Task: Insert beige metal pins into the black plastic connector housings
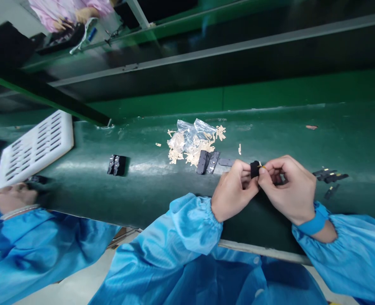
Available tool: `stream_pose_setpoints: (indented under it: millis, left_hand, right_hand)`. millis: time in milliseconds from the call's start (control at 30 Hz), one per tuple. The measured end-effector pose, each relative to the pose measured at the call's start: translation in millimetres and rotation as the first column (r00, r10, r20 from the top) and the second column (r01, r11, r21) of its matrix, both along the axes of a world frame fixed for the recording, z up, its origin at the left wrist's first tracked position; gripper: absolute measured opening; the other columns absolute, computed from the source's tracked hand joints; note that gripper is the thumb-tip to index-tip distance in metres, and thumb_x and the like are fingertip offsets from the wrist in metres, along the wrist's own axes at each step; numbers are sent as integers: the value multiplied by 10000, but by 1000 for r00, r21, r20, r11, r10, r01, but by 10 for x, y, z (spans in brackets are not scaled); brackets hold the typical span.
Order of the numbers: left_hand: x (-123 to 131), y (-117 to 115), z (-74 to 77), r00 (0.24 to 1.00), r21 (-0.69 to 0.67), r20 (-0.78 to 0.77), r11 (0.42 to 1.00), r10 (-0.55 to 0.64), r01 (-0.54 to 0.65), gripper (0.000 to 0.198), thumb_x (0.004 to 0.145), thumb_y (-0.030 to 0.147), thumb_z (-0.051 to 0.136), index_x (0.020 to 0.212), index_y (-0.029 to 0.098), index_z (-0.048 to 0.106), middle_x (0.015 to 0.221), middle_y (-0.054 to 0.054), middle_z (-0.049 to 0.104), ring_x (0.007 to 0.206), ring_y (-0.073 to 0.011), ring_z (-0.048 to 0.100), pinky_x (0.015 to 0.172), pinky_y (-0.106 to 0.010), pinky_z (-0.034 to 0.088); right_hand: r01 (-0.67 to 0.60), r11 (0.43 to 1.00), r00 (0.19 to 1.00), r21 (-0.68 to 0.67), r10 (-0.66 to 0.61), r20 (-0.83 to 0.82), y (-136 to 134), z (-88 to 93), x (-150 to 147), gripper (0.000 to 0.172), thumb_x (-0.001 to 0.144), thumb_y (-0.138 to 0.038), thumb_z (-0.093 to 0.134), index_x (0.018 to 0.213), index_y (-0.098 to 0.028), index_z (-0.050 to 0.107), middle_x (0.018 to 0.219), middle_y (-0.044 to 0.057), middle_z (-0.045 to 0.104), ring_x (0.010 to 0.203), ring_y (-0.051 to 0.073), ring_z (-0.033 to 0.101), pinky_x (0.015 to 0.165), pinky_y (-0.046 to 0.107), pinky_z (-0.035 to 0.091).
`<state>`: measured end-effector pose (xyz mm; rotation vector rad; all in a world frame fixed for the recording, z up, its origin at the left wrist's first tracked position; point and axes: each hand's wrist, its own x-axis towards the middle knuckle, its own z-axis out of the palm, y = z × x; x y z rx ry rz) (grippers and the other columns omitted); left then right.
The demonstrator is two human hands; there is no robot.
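Between the fingertips of both hands is a small black part with a bit of yellow at its right edge. My left hand pinches it from the left. My right hand closes its thumb and forefinger at the yellow bit on the right side; exactly what those fingers grip is partly hidden. Several flat dark grey plates lie just beyond my left hand. To the right of my right hand are several thin black pieces with small yellowish marks.
A pile of cream-coloured small pieces lies with clear plastic bags at mid-table. Two black blocks sit further left. A white slotted tray leans near a co-worker's hand. Across the bench, another person's hands are at work.
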<state>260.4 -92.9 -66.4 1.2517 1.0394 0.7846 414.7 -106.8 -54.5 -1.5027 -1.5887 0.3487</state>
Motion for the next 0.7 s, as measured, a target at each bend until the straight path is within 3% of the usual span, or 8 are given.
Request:
stream_pose_setpoints:
  millis: [133,367,567,700]
  left_hand:
    - [-10,-26,-38,996,76,-86,997,2,5,212,964,280,679,1087,206,523,1032,-76,767,993,-202,782,858,-313,615]
    - [8,-22,-47,1000,31,-9,999,-7,7,260,950,324,708,1067,194,515,1010,-85,759,953,-196,779,784,-272,610]
    - [-12,-13,-40,997,172,-74,985,27,-14,169,954,228,663,1071,192,547,996,-64,768,947,-181,786,843,-288,622]
    - [37,-34,-40,999,71,43,997,34,-37,188,951,269,685,1042,182,545,982,-68,759,935,-180,783,793,-259,610]
  right_hand:
    - [21,1000,1000,3,-21,-16,-18,12,-13,139,846,-131,685,818,-242,607,698,-28,597,543,116,540,502,261,465]
    - [48,999,999,11,-48,-10,-39,-12,-21,143,838,-132,695,812,-238,604,695,-30,595,541,112,536,499,258,461]
    - [4,1000,1000,28,-4,-31,-27,9,1,113,865,-149,690,821,-227,623,714,-27,611,545,103,544,491,248,454]
    - [46,998,999,43,-46,-21,-31,-24,-5,129,843,-146,698,799,-227,607,696,-31,590,545,107,528,492,255,441]
